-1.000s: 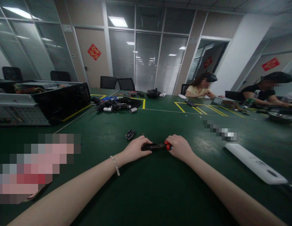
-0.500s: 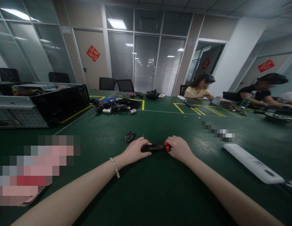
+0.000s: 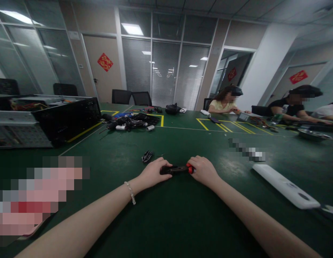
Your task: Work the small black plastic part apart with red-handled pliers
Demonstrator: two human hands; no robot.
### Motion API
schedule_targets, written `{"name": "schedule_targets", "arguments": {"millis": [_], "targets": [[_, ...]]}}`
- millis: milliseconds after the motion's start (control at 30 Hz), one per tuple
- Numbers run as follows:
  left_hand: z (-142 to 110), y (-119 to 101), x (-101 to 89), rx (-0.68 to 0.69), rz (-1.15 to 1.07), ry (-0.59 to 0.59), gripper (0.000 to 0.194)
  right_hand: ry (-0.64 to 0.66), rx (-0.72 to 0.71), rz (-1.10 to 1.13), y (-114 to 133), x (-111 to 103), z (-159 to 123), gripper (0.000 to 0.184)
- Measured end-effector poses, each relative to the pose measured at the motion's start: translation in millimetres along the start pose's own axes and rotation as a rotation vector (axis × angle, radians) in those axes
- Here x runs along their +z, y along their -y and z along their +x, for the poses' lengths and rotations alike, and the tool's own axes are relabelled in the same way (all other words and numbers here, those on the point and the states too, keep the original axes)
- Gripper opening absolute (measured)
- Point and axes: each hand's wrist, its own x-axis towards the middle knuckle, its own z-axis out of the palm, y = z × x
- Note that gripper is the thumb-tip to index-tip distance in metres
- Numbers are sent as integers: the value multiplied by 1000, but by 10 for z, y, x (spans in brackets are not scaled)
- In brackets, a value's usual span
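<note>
Over the middle of the table, my right hand is closed round the red grips of dark pliers. The pliers point left toward my other hand. My left hand, with a beaded bracelet on its wrist, pinches a small black part between thumb and fingers at the pliers' far end. Whether the jaws grip this part is too dark to tell. Just beyond my left hand lies a little heap of dark metal pieces on the green table.
A black computer case stands at the left. Tools and cables, among them a black drill, lie beyond. On the right are a white power strip and a metal bowl. A co-worker sits across the table, others farther right.
The view has shifted slightly. Both hands keep their holds on the pliers and the black part, with no clear movement between them.
</note>
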Motion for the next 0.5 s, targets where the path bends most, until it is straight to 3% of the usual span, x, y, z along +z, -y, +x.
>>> {"name": "schedule_targets", "arguments": {"millis": [500], "targets": [[-12,-59,-29,-24,-22,26,32,11,0,0,4,-30,0,13]]}}
